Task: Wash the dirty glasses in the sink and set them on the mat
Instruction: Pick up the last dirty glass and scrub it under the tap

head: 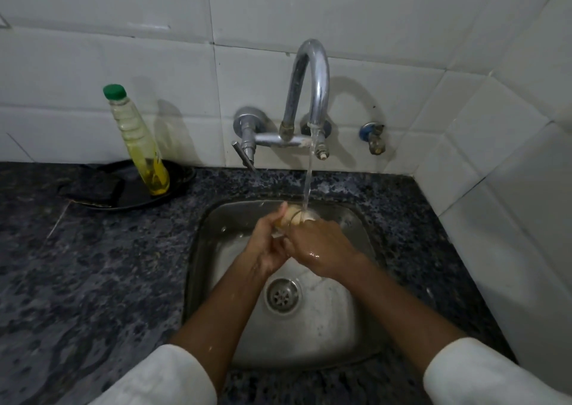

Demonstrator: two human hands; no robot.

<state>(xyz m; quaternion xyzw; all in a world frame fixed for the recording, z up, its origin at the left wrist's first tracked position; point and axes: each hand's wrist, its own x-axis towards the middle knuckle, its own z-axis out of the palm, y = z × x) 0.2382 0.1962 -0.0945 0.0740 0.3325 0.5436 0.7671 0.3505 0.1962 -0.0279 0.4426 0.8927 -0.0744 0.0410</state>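
Both hands meet over the far half of the sink (198, 280), directly under the water stream (308, 184) that falls from the tap (309, 73). The left hand (266, 249) is closed around the near end of a clear glass (297, 215), with its thumb up along the side. The right hand (318, 248) wraps over the glass from the other side, fingers curled on it. Held like this, tilted toward the stream, the glass likely takes the running water on its far end, while two hands steady something wet and slippery. Keeping it above the basin lets the runoff fall to the drain (282, 294) just below the wrists.

The glass is mostly covered by the fingers and is transparent, so its shape, which way its mouth faces and whether it is clean cannot be made out. No mat is clearly in view. Well to the left of the hands, a green-capped soap bottle (139, 141) stands on a dark tray (173, 188) on the counter (93, 280), beside a dark scrub pad (93, 188) whose nature is uncertain. No other glasses show in the sink.
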